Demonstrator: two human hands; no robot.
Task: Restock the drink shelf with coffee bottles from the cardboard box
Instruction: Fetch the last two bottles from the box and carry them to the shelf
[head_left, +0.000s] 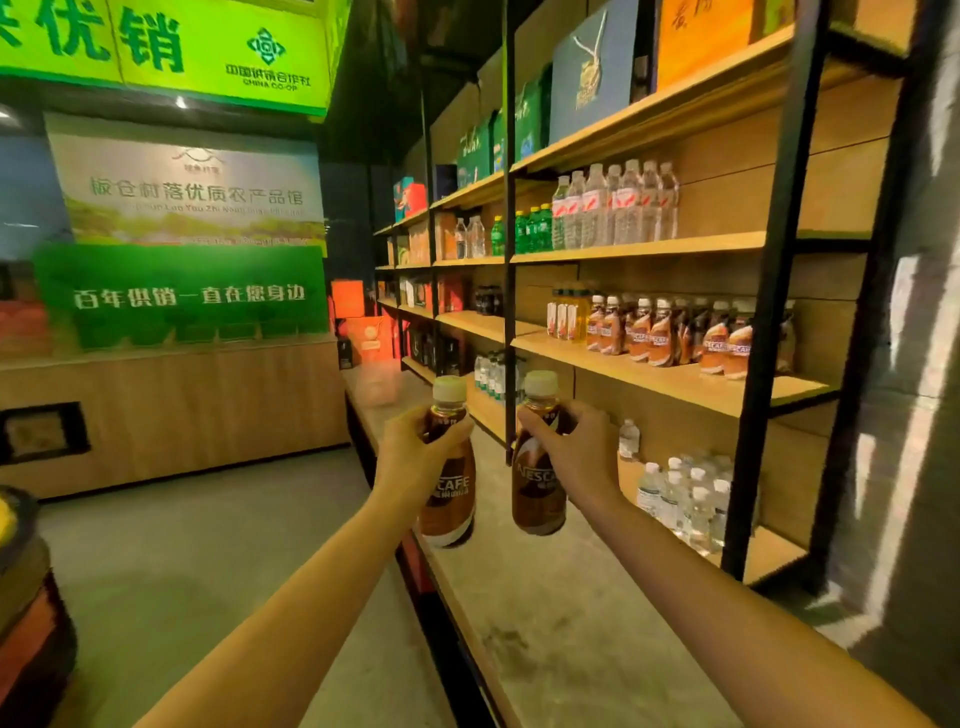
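1. Grip, left side: the left hand (415, 457) wraps its fingers and thumb round the upper body of a brown coffee bottle (449, 504), just under the neck. The bottle is roughly upright, cream cap on top, label facing the camera.
2. Grip, right side: the right hand (574, 452) holds a second coffee bottle (537, 493) in the same way, with its fingers curled round the shoulder. This one is also roughly upright and capped.
3. Position of the held pair: the two bottles are side by side in the air, near each other but not touching, above a pale ledge (545, 613) that runs along the foot of the shelving. Both forearms reach in from the lower edge of the view.
4. Drink shelf (670, 382): a wooden board in a black metal frame, up and to the right of the hands. A row of matching coffee bottles (665, 332) stands on it towards the back, and the front strip of the board is bare.
5. Same shelf, left end: a few yellow drink bottles (569, 312) stand just beside the coffee row.
6. Shelf above: clear water bottles (618, 208), with green bottles (532, 228) to their left.
7. Shelf below: small water bottles (685, 499) stand in a cluster to the right of the right hand.
8. Top shelf: flat gift boxes (592, 78) stand on edge.
9. Background, left: a wooden counter (171, 410) below a green sign (182, 47) with Chinese lettering.
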